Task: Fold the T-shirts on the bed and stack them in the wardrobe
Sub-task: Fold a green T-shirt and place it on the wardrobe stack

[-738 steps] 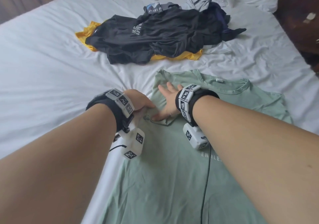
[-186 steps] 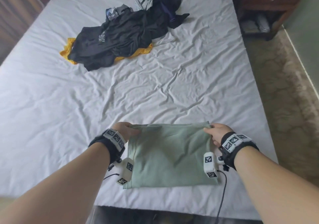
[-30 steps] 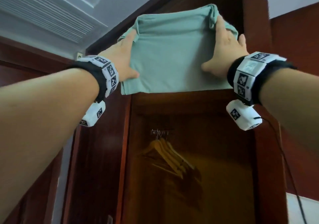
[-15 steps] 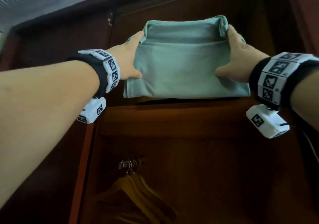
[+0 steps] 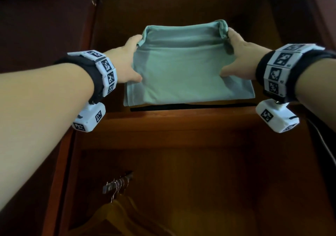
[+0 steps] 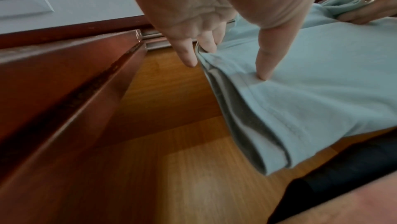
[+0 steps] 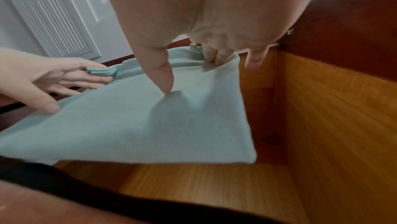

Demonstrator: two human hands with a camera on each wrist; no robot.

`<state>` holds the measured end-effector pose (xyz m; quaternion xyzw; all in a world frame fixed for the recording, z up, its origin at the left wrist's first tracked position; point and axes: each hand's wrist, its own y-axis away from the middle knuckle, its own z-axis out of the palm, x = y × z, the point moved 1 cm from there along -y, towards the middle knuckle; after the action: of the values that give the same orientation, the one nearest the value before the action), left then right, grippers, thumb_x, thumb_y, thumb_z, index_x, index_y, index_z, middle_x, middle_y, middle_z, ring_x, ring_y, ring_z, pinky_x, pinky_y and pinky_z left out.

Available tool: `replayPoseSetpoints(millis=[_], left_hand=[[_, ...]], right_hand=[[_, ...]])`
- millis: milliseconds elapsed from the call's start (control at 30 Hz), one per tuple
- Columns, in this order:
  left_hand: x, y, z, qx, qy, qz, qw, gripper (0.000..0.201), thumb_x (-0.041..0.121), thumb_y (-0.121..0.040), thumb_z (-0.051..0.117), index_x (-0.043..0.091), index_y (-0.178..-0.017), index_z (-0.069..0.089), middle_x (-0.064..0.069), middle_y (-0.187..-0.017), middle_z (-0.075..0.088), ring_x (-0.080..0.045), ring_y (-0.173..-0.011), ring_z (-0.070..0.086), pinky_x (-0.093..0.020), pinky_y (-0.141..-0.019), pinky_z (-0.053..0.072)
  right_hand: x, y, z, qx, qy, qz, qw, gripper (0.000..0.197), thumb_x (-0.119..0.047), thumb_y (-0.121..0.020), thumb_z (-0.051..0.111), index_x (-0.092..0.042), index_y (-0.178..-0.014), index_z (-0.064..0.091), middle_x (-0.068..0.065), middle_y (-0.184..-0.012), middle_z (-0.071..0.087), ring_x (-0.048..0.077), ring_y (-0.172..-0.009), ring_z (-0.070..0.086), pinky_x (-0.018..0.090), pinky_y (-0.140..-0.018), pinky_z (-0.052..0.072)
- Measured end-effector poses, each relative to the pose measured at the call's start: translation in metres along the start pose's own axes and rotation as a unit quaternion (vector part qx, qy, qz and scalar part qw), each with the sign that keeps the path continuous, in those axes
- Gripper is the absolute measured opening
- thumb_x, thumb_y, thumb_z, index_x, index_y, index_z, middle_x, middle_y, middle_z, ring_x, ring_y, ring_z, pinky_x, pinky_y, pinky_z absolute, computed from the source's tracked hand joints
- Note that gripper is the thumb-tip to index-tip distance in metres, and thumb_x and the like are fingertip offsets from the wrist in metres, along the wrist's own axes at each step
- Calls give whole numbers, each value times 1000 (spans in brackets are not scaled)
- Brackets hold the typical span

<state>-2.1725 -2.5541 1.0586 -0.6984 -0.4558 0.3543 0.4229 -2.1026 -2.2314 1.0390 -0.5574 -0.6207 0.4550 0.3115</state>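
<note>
The folded green T-shirt (image 5: 183,72) is pinched at both sides by the left hand (image 5: 127,63) and right hand (image 5: 240,57) (thumbs on top) over the wardrobe shelf (image 5: 181,123), and is best lowered flat, edges squared.

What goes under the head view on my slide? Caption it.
Both hands, left hand and right hand, hold a folded green T-shirt over the wardrobe shelf.

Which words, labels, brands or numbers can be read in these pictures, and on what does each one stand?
No readable word, brand or number shows in any view.
The black-and-white square markers on the white wrist bands and white wrist cameras are coded patterns, not text.
The folded pale green T-shirt, held by the left hand and the right hand, shows no print.
The dark brown wooden wardrobe carries no label.
</note>
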Motion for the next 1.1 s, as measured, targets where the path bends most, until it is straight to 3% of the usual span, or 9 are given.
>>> replayPoseSetpoints(millis=[167,333,533,633,733,800,933,1000,1100], left_hand=[[8,-9,14,-11,-5,21,1000,115,36,-77,85,39,-156,1,-16,-140,58,-36,-94,69,-54,-86,58],[5,-17,20,-22,-11,28,999,115,36,-78,85,38,-157,1,-8,-160,39,-34,-97,69,-51,-89,57],[-4,-26,31,-46,48,36,997,119,33,-76,88,34,-158,3,-6,-163,34,-27,-136,52,-46,-110,47],[4,-33,36,-135,138,-1,981,128,18,-74,90,26,-162,-3,-11,-161,37,-24,-143,44,-42,-115,41],[9,-46,49,-230,-33,-34,972,128,32,-78,88,31,-162,-9,-9,-147,55,-29,-125,61,-45,-103,51],[11,-47,45,-248,-111,-26,962,105,36,-87,80,27,-163,8,-3,-146,57,-22,-124,62,-37,-101,52],[7,-18,26,-283,74,-77,953,54,44,-96,67,28,-145,52,2,-115,74,-12,-99,73,-37,-90,59],[3,2,25,-320,135,-119,930,57,56,-94,64,26,-141,55,-5,-123,71,-19,-105,71,-43,-95,57],[4,24,27,-319,106,-99,937,52,62,-90,64,34,-133,62,-5,-127,67,-22,-105,69,-44,-95,59]], right_hand=[[14,0,4,-23,8,13,1000,108,-29,-85,76,-34,-160,-2,7,-149,49,24,-102,57,38,-88,49],[21,-2,7,-39,4,9,999,105,-29,-87,75,-30,-161,1,7,-152,46,31,-119,58,40,-95,48],[27,-16,15,-77,-5,13,997,106,-33,-87,76,-29,-161,-1,1,-163,32,30,-135,49,41,-105,42],[28,-34,24,-161,-11,51,986,108,-44,-86,76,-25,-162,2,4,-163,32,29,-143,41,40,-114,36],[20,-52,36,-255,141,79,953,102,-70,-84,63,-27,-162,14,5,-163,31,30,-146,35,44,-117,32],[14,-53,34,-258,179,80,946,92,-69,-88,59,-28,-161,21,3,-163,30,28,-148,33,44,-117,31],[19,-19,18,-263,152,60,951,55,-47,-96,63,-28,-147,51,-2,-138,58,20,-125,55,34,-100,44],[34,-2,12,-263,109,79,955,33,-35,-97,65,-28,-129,68,-3,-120,68,21,-108,65,34,-86,53],[55,19,3,-226,30,118,966,17,-26,-98,65,-26,-111,75,6,-98,76,26,-85,73,37,-70,60]])
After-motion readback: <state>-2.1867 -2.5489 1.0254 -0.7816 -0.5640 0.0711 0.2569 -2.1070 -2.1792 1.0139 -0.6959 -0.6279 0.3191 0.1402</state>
